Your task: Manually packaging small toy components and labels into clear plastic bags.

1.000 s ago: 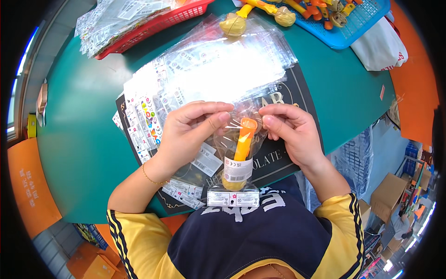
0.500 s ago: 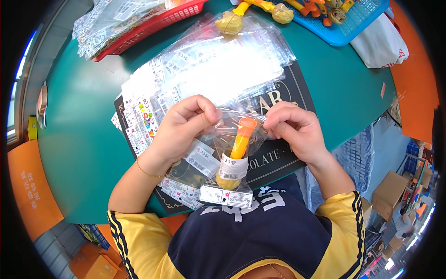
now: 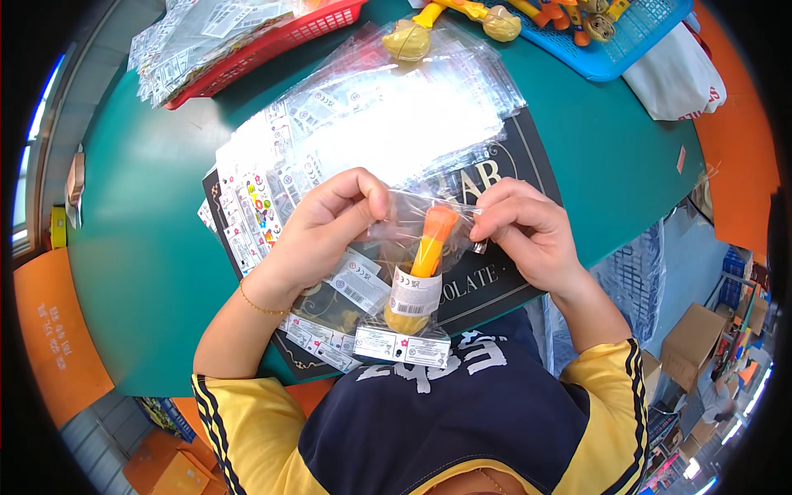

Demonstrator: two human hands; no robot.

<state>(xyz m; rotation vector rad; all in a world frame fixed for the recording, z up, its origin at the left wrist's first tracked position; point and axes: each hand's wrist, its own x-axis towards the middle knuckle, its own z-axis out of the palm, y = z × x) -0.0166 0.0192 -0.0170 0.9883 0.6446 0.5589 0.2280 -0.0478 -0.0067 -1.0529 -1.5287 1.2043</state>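
Between my hands is a clear plastic bag (image 3: 402,224), its top edge stretched sideways. My left hand (image 3: 334,216) pinches the bag's upper left corner with thumb and forefinger. At the upper right corner, my right hand (image 3: 525,231) grips the film the same way. Inside the bag lies a yellow toy dispenser (image 3: 427,252) with an orange end toward the top and a gold rounded head toward me. A white printed label wraps round its middle. The bag's lower end carries a white printed strip (image 3: 402,346), close to my shirt.
A pile of flat clear bags (image 3: 396,124) lies on a black printed board (image 3: 528,157) on the green table (image 3: 157,247). Beyond are a red basket (image 3: 272,58) of printed bags, two loose gold-headed toys (image 3: 407,41) and a blue basket (image 3: 610,66) of similar toys.
My right hand has shifted slightly, and the bag's top edge is pulled a little flatter. The toy inside has barely moved.
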